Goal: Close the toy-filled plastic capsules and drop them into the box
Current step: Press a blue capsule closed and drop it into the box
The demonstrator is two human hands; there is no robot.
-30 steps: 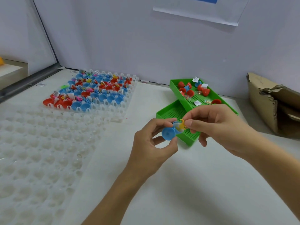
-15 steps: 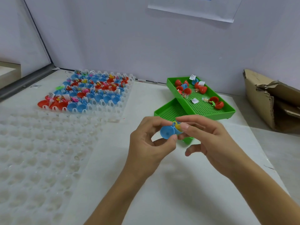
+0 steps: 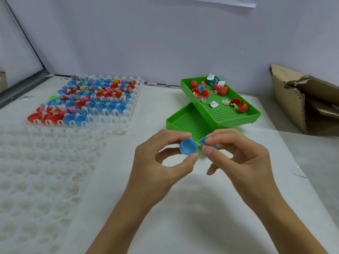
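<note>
An open blue capsule [image 3: 188, 146] is held over the table in front of me, a small yellow toy [image 3: 198, 143] showing between its two halves. My left hand [image 3: 161, 162] pinches the left half between thumb and fingers. My right hand [image 3: 236, 154] pinches the right half, which its fingertips mostly hide. A brown cardboard box [image 3: 293, 99] lies open at the far right.
Two stacked green perforated trays [image 3: 223, 114] sit behind my hands; the upper one holds red and blue capsule halves and small packets. A clear cell tray [image 3: 117, 121] at the back left holds several filled red and blue capsules. An empty clear cell tray [image 3: 36, 176] covers the left.
Both hands with the blue capsule have stayed close together in front of the green trays. The capsule halves remain apart with the yellow toy between them. The camera has shifted slightly.
</note>
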